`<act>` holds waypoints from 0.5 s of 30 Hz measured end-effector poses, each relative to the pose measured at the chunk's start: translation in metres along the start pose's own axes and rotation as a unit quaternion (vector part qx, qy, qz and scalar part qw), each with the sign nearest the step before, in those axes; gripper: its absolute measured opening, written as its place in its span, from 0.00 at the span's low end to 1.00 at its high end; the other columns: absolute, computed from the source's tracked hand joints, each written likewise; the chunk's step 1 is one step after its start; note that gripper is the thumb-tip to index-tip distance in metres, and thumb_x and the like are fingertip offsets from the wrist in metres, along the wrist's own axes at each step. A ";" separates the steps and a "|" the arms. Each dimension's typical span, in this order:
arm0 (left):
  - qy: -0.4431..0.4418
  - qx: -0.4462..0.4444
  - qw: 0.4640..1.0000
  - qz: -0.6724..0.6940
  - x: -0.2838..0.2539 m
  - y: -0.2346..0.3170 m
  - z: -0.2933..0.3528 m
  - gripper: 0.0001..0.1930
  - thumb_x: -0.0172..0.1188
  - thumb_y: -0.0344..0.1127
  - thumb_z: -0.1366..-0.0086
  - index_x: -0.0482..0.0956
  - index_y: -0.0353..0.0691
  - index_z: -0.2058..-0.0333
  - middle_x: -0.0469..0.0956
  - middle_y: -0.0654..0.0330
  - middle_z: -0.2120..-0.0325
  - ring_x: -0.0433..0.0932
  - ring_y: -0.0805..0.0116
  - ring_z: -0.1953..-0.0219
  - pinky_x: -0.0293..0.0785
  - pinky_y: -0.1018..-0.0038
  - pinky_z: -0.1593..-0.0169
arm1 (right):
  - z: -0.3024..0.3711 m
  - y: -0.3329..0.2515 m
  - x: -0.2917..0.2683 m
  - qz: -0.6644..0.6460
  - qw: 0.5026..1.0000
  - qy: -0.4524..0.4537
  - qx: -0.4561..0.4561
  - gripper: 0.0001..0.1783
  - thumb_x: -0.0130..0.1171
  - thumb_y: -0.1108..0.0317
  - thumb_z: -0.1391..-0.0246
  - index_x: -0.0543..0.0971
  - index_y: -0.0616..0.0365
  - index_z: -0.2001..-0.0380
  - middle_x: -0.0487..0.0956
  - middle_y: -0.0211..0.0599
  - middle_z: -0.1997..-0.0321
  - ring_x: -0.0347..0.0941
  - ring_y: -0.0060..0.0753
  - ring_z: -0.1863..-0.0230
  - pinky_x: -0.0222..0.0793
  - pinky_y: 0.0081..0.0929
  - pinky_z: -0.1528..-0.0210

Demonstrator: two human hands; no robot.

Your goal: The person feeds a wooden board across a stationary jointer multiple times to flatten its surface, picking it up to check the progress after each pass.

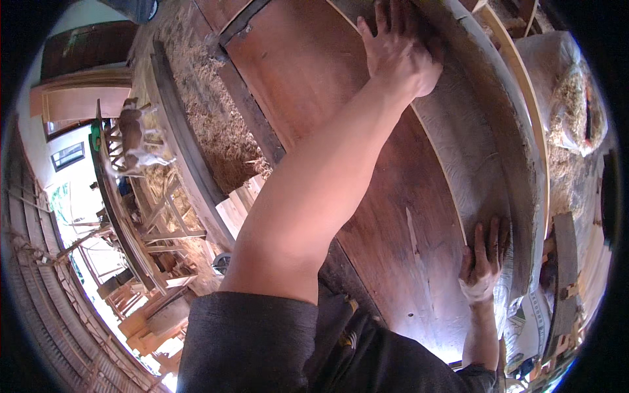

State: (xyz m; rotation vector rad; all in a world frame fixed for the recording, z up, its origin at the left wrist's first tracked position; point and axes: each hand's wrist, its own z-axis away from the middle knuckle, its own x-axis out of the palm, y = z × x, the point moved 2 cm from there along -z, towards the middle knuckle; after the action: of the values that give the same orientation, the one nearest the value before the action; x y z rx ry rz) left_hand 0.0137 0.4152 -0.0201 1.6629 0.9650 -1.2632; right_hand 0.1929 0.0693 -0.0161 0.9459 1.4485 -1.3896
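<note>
A long, curved grey-brown piece [466, 150] with a thick raised outer edge runs down the right side, over a reddish-brown wooden board [386, 216]. My left hand [403, 56] reaches far across and rests on the upper part of this curved piece. Its fingers are stretched out and apart, with the tips in shadow. Lower down, my right hand [483, 262] lies against the same piece near its raised edge, fingers extended. Neither hand has anything in its grip. My left forearm covers part of the board.
A clear sack of wood shavings [570, 98] stands at the upper right, beside a thin curved strip [534, 118]. Sawdust [219, 111] covers the ground at left, along a long dark beam [187, 137]. Farther left are a brown and white animal [134, 134] and piled timber [157, 321].
</note>
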 end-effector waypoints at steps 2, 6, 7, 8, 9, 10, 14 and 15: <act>0.018 -0.014 0.999 0.028 0.004 -0.009 -0.006 0.41 0.50 0.52 0.31 0.53 0.31 0.28 0.53 0.43 0.26 0.51 0.43 0.25 0.48 0.38 0.27 | -0.009 -0.003 0.000 -0.013 1.000 0.002 0.000 0.25 0.52 0.61 0.34 0.78 0.68 0.42 0.68 0.66 0.30 0.57 0.79 0.28 0.51 0.65 0.27; -0.004 -0.008 1.000 0.030 -0.008 -0.017 -0.014 0.41 0.52 0.53 0.31 0.54 0.30 0.28 0.53 0.44 0.26 0.52 0.43 0.25 0.49 0.38 0.27 | -0.023 -0.007 0.001 0.000 1.000 -0.005 0.000 0.25 0.52 0.60 0.33 0.78 0.68 0.42 0.68 0.66 0.31 0.57 0.79 0.28 0.51 0.65 0.26; -0.018 0.001 0.999 0.041 -0.011 -0.018 -0.015 0.41 0.52 0.53 0.32 0.55 0.30 0.29 0.54 0.44 0.26 0.52 0.43 0.25 0.49 0.37 0.28 | -0.027 -0.007 0.002 0.004 1.000 -0.004 0.003 0.25 0.52 0.59 0.33 0.77 0.68 0.41 0.67 0.67 0.31 0.57 0.79 0.28 0.51 0.65 0.26; -0.017 -0.001 0.999 0.045 -0.005 -0.019 -0.019 0.41 0.52 0.53 0.32 0.55 0.30 0.29 0.54 0.44 0.26 0.52 0.43 0.25 0.49 0.37 0.28 | -0.031 -0.007 0.002 0.008 1.000 -0.004 0.005 0.26 0.52 0.59 0.33 0.77 0.67 0.41 0.67 0.67 0.30 0.56 0.79 0.28 0.51 0.65 0.26; 0.003 -0.008 0.999 0.049 -0.002 -0.024 -0.024 0.42 0.53 0.53 0.32 0.56 0.30 0.29 0.55 0.44 0.27 0.53 0.43 0.25 0.49 0.37 0.28 | -0.036 -0.009 0.003 0.011 1.000 -0.003 0.001 0.26 0.52 0.59 0.33 0.77 0.67 0.41 0.67 0.67 0.30 0.56 0.79 0.28 0.51 0.65 0.26; 0.023 -0.016 0.998 0.053 0.002 -0.029 -0.029 0.42 0.54 0.53 0.33 0.56 0.29 0.29 0.55 0.44 0.27 0.53 0.43 0.25 0.50 0.37 0.28 | -0.040 -0.011 0.003 0.007 1.000 0.002 0.000 0.26 0.53 0.58 0.33 0.77 0.66 0.40 0.67 0.67 0.30 0.56 0.79 0.28 0.51 0.65 0.26; 0.068 -0.023 0.997 0.028 0.013 -0.040 -0.043 0.41 0.54 0.53 0.32 0.57 0.30 0.29 0.56 0.44 0.27 0.54 0.43 0.25 0.49 0.37 0.28 | -0.058 -0.017 0.009 -0.012 1.000 0.001 0.016 0.27 0.54 0.57 0.33 0.76 0.63 0.38 0.66 0.68 0.30 0.55 0.79 0.27 0.49 0.65 0.26; 0.046 -0.057 0.995 -0.066 0.014 -0.032 -0.048 0.40 0.53 0.53 0.31 0.58 0.31 0.29 0.56 0.44 0.27 0.53 0.44 0.25 0.49 0.38 0.27 | -0.064 -0.018 0.008 -0.004 1.000 0.001 0.013 0.27 0.54 0.57 0.33 0.76 0.63 0.38 0.66 0.68 0.30 0.55 0.79 0.27 0.49 0.65 0.26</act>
State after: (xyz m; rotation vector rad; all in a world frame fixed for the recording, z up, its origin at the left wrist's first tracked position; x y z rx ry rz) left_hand 0.0037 0.4726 -0.0307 1.6015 1.1979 -1.2007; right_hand 0.1677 0.1307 -0.0201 0.9601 1.4406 -1.4165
